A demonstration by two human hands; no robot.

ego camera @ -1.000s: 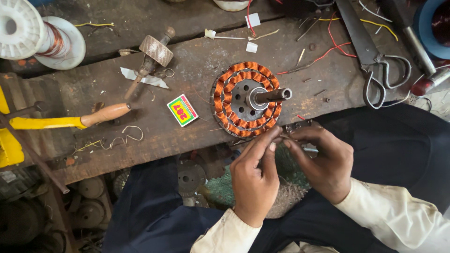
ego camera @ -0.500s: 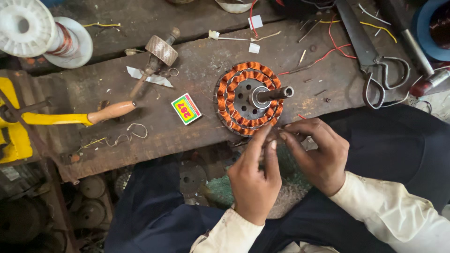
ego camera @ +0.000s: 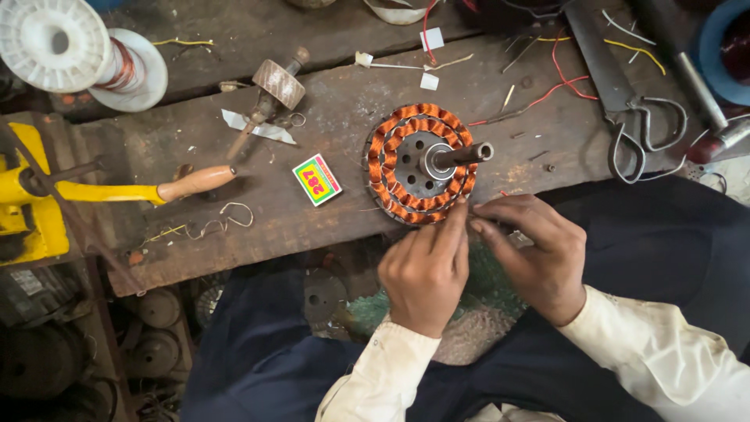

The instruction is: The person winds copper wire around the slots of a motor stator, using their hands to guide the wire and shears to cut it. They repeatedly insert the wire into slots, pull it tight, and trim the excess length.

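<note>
1. The left hand (ego camera: 426, 273) is curled, its fingertips pinched at the near rim of the stator (ego camera: 422, 162); whether it grips a fine wire there I cannot tell
2. The right hand (ego camera: 539, 254) is half closed, its fingers meeting the left ones just beside that rim; what they hold is hidden
3. The stator lies flat on the plank (ego camera: 328, 133), at its near edge, shaft (ego camera: 461, 155) tilted up to the right
4. It looks heavy and stiff in its steel core, but the copper coils seem delicate: best held by the shaft or outer rim
5. Further out lie a matchbox (ego camera: 316, 179), scissors (ego camera: 633, 117) and a hammer (ego camera: 269, 98)
6. Of containers, only the matchbox shows, closed; a spool (ego camera: 78, 51) carries copper wire
</note>
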